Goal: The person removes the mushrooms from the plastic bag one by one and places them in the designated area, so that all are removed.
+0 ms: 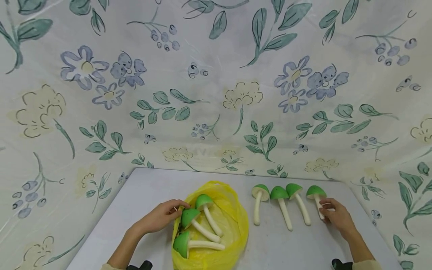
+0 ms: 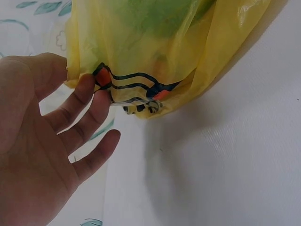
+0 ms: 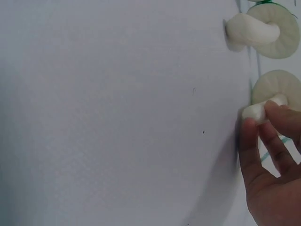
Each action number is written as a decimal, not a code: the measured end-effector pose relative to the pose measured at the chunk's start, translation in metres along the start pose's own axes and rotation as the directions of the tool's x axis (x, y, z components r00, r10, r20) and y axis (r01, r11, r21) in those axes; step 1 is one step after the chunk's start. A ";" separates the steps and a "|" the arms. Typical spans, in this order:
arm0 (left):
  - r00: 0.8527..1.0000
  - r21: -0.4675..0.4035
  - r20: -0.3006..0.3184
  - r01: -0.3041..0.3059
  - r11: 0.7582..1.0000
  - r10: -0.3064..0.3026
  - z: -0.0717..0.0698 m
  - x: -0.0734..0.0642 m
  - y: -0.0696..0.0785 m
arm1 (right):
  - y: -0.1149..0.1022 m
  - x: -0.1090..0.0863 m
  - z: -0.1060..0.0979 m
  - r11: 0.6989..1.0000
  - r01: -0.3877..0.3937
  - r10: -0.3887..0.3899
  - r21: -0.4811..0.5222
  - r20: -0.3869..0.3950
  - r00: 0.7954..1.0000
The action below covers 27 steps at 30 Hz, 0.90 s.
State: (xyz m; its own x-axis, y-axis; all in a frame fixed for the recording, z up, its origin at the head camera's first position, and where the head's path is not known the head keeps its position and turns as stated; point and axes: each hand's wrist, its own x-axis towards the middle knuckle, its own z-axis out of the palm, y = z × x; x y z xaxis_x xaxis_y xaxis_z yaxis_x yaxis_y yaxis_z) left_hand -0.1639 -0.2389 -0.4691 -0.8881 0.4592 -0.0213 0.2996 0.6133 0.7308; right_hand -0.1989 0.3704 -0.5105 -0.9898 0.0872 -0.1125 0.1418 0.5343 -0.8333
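A yellow plastic bag (image 1: 241,210) stands with its mouth spread wide, and three toy mushrooms (image 1: 209,234) with green caps and white stems lie in it. At the bag's left rim, my left hand (image 1: 162,215) pinches the plastic between thumb and fingers; printed black lines and red patches show there in the left wrist view. My right hand (image 1: 338,216) grips the white stem of the rightmost toy mushroom (image 1: 316,192), thumb on one side and fingers on the other. In the right wrist view, the stem's end pokes out between the fingertips.
Left of the held one, three more toy mushrooms (image 1: 282,204) lie in a row on the white table (image 1: 270,247), caps toward the back. A floral-patterned sheet (image 1: 216,123) hangs behind the table and along its sides.
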 end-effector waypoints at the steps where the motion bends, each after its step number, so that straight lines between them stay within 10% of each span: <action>1: 1.000 0.000 0.000 0.001 1.000 -0.001 0.000 0.000 0.000 | 0.000 0.000 0.000 1.000 0.008 -0.008 -0.008 0.002 1.000; 27: 1.000 -0.014 0.009 -0.005 1.000 0.005 -0.001 0.003 -0.001 | 0.003 -0.001 0.007 0.998 0.039 -0.037 -0.047 0.039 0.999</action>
State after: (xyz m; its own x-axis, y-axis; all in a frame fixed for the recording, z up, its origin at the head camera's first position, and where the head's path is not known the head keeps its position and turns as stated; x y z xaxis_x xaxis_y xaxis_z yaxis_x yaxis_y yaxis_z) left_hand -0.1668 -0.2387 -0.4696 -0.8834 0.4680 -0.0240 0.2988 0.6020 0.7404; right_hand -0.1978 0.3664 -0.5164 -0.9942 0.0343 -0.1023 0.1033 0.5764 -0.8106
